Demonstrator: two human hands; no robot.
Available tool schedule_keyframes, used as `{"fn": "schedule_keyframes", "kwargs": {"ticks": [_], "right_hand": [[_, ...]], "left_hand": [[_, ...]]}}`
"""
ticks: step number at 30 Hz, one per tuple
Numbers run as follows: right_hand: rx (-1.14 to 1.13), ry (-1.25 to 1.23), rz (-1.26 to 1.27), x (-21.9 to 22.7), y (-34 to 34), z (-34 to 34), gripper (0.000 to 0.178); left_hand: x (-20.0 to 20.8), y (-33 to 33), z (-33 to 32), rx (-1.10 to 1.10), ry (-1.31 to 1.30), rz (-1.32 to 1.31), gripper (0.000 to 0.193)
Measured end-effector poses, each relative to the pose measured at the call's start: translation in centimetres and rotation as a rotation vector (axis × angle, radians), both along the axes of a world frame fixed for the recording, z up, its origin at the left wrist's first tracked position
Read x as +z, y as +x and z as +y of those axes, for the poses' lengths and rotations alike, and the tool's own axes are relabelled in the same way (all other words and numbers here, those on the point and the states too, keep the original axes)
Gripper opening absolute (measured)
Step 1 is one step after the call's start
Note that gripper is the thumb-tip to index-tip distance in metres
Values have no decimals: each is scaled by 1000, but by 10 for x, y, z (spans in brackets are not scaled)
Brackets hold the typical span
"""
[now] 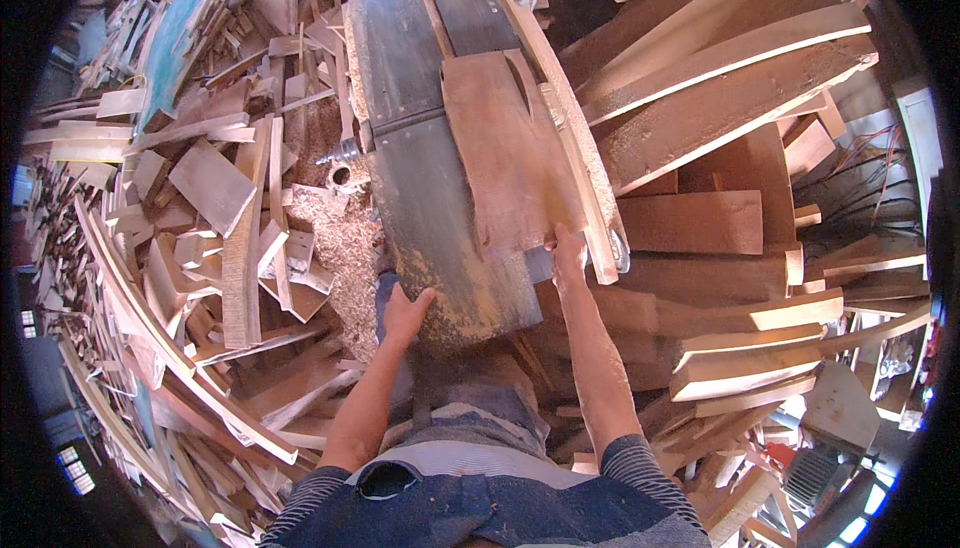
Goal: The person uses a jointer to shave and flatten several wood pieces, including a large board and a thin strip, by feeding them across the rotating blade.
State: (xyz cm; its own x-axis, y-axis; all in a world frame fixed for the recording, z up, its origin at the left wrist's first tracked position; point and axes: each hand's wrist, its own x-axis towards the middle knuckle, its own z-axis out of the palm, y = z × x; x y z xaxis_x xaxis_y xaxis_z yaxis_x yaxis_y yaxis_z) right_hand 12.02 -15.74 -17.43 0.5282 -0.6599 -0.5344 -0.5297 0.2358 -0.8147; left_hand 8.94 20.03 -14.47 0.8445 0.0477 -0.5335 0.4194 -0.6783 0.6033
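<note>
A grey metal jointer table (415, 188) stretches away in front of me, dusted with sawdust at its near end. On it lies a flat brown wooden board (505, 148), beside a long wooden fence (575, 163) along the right side. My right hand (568, 253) is closed on the board's near right corner, close to the fence's near end. At the table's near left edge is my left hand (402, 316), its thumb on top and its other fingers curled over the side, partly hidden. No board is in the left hand.
Wood shavings (345, 248) heap up left of the table, by a round metal fitting (342, 176). Offcuts (215, 188) lie piled farther left. Long curved planks (730, 108) and stacked boards (700, 223) crowd the right side. A grey motor-like unit (808, 476) sits at lower right.
</note>
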Motion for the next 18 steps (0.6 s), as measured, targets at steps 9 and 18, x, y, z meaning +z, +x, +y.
{"fn": "schedule_keyframes", "kwargs": {"ticks": [9, 18], "right_hand": [[-65, -35, -264, -73, 16, -52, 19], [68, 80, -65, -13, 30, 9, 22]], "left_hand": [[23, 11, -26, -64, 32, 2, 89], [-3, -6, 13, 21, 74, -24, 85]]}}
